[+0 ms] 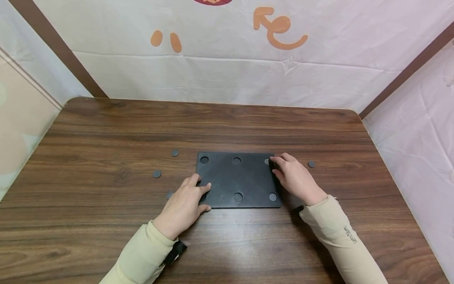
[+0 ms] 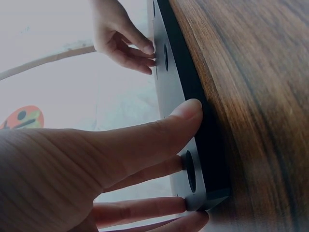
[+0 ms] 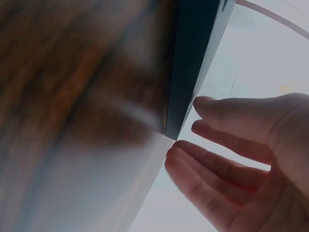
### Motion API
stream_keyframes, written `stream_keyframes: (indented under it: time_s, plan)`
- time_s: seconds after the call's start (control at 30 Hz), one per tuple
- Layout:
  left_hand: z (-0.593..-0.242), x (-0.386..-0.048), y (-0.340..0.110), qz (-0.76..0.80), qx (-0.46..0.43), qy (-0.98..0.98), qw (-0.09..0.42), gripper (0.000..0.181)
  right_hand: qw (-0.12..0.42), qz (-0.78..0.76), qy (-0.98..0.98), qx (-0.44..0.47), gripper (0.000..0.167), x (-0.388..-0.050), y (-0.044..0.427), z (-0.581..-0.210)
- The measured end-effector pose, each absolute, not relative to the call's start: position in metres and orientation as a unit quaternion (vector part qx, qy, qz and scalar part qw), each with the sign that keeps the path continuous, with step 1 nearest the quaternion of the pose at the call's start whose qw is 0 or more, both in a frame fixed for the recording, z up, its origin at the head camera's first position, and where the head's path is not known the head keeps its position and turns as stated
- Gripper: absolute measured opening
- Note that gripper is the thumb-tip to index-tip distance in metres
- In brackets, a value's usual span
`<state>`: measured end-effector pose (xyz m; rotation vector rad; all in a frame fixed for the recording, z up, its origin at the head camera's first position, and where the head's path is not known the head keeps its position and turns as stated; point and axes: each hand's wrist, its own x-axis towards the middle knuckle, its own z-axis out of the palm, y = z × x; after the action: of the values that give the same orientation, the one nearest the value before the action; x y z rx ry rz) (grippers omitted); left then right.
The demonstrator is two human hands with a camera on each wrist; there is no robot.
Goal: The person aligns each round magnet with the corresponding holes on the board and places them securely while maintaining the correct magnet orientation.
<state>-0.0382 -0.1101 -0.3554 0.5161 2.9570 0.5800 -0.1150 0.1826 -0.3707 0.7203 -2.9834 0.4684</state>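
A black rectangular board [image 1: 237,177] with several round recesses lies on the table. My left hand [image 1: 183,203] grips its left end near the lower left corner; in the left wrist view the thumb of the left hand [image 2: 111,159] presses the board's side edge [image 2: 195,92], other fingers at its corner. At the far right corner is my right hand [image 1: 298,177], fingertips by the recess there, which holds a grey disc [image 1: 267,161]. Another disc [image 1: 272,197] fills the near right recess. In the right wrist view the right hand [image 3: 241,154] has bent fingers beside the board [image 3: 193,58].
Loose dark discs lie on the wooden table [image 1: 106,157]: one [image 1: 175,153] and another [image 1: 157,174] left of the board, one [image 1: 169,195] partly behind my left hand, and one [image 1: 311,164] right of my right hand. A white printed cloth [image 1: 227,79] hangs behind the table.
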Motion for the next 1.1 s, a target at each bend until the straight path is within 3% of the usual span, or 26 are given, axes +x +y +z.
stream_keyframes:
  time_s: [0.27, 1.1]
  plan:
    - [-0.356, -0.039, -0.11, 0.189, 0.168, 0.967, 0.045, 0.054, 0.044, 0.126, -0.968, 0.212, 0.026, -0.113, 0.188, -0.371]
    - [-0.357, -0.039, -0.11, 0.193, 0.165, 0.966, 0.05, 0.053, 0.03, 0.107, -0.986, 0.12, 0.022, -0.11, 0.208, -0.363]
